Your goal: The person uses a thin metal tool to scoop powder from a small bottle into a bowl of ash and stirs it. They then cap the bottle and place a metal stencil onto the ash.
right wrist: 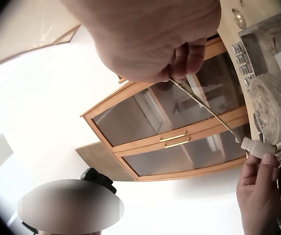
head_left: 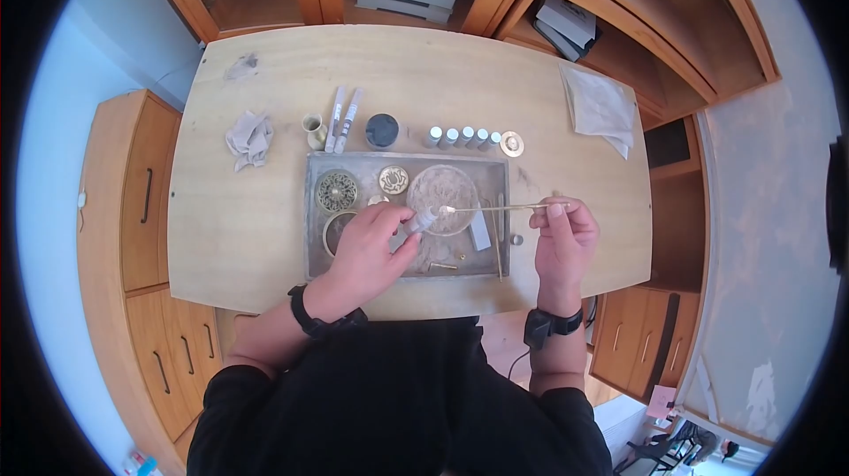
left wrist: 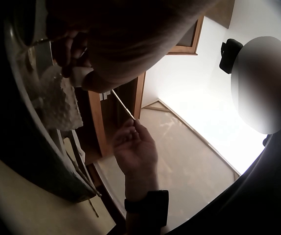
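My left hand (head_left: 371, 246) grips a small pale bottle (right wrist: 258, 147), tilted with its uncapped neck toward the right. My right hand (head_left: 563, 237) pinches the end of a thin brass rod (head_left: 495, 208). The rod's far tip, carrying a bit of pale material, sits right at the bottle's mouth. Both are over a round textured glass bowl (head_left: 442, 177) holding brownish powder, inside a grey rectangular tray (head_left: 407, 158). Left of the bowl lie an openwork brass lid (head_left: 337, 190), a patterned brass disc (head_left: 393, 180) and a brass pot (head_left: 336, 230), partly covered by my left hand.
A pale block (head_left: 479, 230) and another brass stick (head_left: 496, 251) lie at the tray's right. Behind it stand several small vials (head_left: 464, 137), a black round container (head_left: 382, 129) and a brass cup (head_left: 313, 129). A crumpled cloth (head_left: 250, 137) and plastic bag (head_left: 599, 109) lie farther out.
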The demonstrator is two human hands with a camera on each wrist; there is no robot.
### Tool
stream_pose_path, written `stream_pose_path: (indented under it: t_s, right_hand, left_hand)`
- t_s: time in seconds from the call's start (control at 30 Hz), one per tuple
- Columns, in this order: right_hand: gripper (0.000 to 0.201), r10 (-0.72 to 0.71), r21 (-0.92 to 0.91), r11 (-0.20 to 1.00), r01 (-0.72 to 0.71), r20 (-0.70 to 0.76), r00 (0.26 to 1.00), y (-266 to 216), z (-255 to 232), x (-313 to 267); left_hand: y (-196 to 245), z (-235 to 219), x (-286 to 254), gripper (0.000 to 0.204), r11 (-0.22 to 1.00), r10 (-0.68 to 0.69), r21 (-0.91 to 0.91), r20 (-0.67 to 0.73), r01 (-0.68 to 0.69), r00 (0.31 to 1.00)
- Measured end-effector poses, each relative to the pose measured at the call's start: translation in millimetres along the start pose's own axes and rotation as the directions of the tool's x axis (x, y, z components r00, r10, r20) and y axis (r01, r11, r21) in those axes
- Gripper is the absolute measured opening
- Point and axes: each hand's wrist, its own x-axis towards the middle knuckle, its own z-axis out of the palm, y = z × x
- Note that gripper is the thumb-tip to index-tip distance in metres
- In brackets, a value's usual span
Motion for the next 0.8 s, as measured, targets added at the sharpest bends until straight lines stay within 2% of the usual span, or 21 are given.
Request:
stream_pose_path:
  t_s: [0.33, 0.47, 0.63, 0.73, 0.8]
  right_hand:
    - [0.008, -0.016, -0.123, 0.992, 0.022, 0.055, 0.998, -14, 9, 2]
    - [0.008, -0.047, -0.240, 0.968, 0.072, 0.108, 0.993, -28, 15, -2]
    - [0.009, -0.088, -0.284, 0.949, 0.138, 0.181, 0.980, -36, 17, -6]
    - [0.009, -0.104, -0.291, 0.945, 0.152, 0.176, 0.979, -37, 19, -8]
    - [0.009, -0.131, -0.278, 0.948, 0.157, 0.110, 0.985, -33, 18, -9]
  left_hand:
    - [3, 1, 0, 0.027, 1.000, 0.016, 0.015, -0.014, -0.016, 1.000]
    - [3, 0, 0, 0.027, 1.000, 0.018, 0.015, -0.016, -0.018, 1.000]
    - [2, 1, 0, 0.028, 1.000, 0.020, 0.020, -0.021, -0.020, 1.000]
    - [2, 2, 0, 0.028, 1.000, 0.025, 0.018, -0.024, -0.024, 0.999]
    - [2, 2, 0, 0.028, 1.000, 0.023, 0.016, -0.024, -0.023, 0.999]
